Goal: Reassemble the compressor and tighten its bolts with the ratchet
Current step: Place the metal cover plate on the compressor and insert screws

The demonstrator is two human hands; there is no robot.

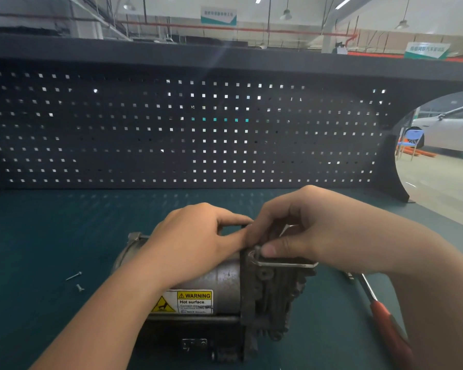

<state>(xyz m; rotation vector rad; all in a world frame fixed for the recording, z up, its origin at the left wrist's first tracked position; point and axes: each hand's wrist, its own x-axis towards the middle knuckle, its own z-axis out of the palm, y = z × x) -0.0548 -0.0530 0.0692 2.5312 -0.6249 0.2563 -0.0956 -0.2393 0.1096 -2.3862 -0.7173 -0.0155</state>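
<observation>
Compressor (211,287) lay on its side under both my hands, on mat (51,236). Left hand (195,241) draped over barrel, fingers flat, steadying it. Right hand (300,231) curled round head end, thumb pressing bracket (284,263) to seat it. Ratchet (385,316) lay under my right forearm, within reach; two bolts (76,281) waited left of my left forearm

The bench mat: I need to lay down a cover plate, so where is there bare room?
The teal mat is bare between the pegboard and the compressor, and left beyond the two loose screws. Crowded: the right side, where the red-handled tool lies beside the right hand.
</observation>
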